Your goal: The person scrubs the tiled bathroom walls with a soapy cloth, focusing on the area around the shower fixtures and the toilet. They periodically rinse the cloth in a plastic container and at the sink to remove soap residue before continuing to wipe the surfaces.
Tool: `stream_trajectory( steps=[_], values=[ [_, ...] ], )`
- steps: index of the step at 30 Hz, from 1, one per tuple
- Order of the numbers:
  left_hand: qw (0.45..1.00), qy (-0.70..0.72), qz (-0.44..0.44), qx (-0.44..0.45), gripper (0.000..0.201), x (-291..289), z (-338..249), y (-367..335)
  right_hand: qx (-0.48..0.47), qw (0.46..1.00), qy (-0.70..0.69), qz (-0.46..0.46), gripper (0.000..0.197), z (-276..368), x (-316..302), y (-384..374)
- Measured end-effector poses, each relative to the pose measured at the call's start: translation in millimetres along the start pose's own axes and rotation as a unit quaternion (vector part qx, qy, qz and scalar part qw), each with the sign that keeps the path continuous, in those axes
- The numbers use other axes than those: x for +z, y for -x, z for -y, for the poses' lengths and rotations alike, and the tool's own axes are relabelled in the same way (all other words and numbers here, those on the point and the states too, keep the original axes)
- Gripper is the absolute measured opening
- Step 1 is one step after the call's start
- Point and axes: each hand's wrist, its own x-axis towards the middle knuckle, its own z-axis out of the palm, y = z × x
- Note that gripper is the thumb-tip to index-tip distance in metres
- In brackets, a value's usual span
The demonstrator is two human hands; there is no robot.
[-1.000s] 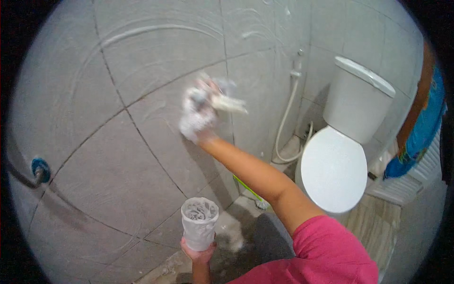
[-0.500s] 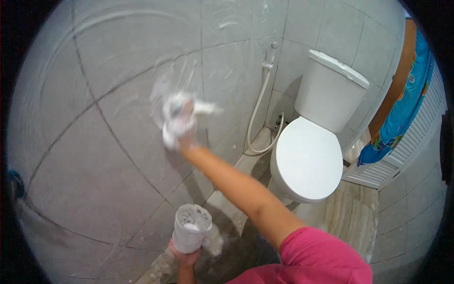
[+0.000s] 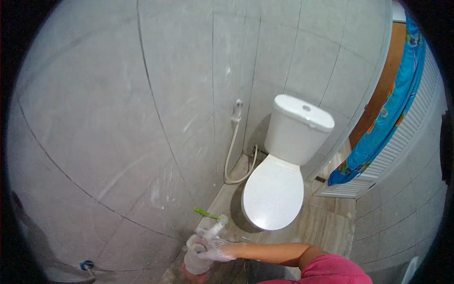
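Note:
Low by the left wall, my left hand [image 3: 193, 275] is wrapped round the lower part of a whitish, cup-like container [image 3: 195, 260] with foam about its mouth. My right hand [image 3: 218, 251] is coated in white suds and reaches across to the container's rim. A pale, foam-covered piece [image 3: 215, 230] sticks out beside the right fingers; foam hides its kind. Just beyond, a brush with a bright green handle [image 3: 206, 213] and white bristles lies low near the foot of the wall.
Grey wall tiles [image 3: 109, 142] carry streaks of foam. A white toilet [image 3: 274, 194] with its lid down stands ahead to the right. A hose sprayer [image 3: 236, 111] hangs on the wall. Blue patterned cloth [image 3: 373, 137] hangs at the right, and a blue-handled tap [image 3: 87, 265] is lower left.
My right hand has come down from the foamy wall to the container in my left hand. The view has shifted, and the green-handled brush now shows.

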Motion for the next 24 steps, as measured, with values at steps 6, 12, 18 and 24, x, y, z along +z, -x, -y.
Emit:
stream_trajectory(
  steps=[6, 12, 18, 24],
  values=[
    [0.994, -0.03, 0.076, -0.069, 0.071, 133, -20, 22, 0.269, 0.874, -0.327, 0.238, 0.023, 58, -99, 34],
    [0.983, -0.058, 0.152, -0.089, 0.07, 246, -20, 52, 0.166, 0.929, -0.213, 0.253, 0.026, 104, -158, 61],
    [0.973, -0.067, 0.2, -0.094, 0.068, 318, 14, 61, 0.049, 0.986, -0.041, 0.156, 0.029, 138, -220, 124],
    [0.969, -0.075, 0.19, -0.138, 0.067, 361, 24, 69, 0.18, 0.984, -0.015, -0.002, 0.03, 270, -310, 217]
  ],
)
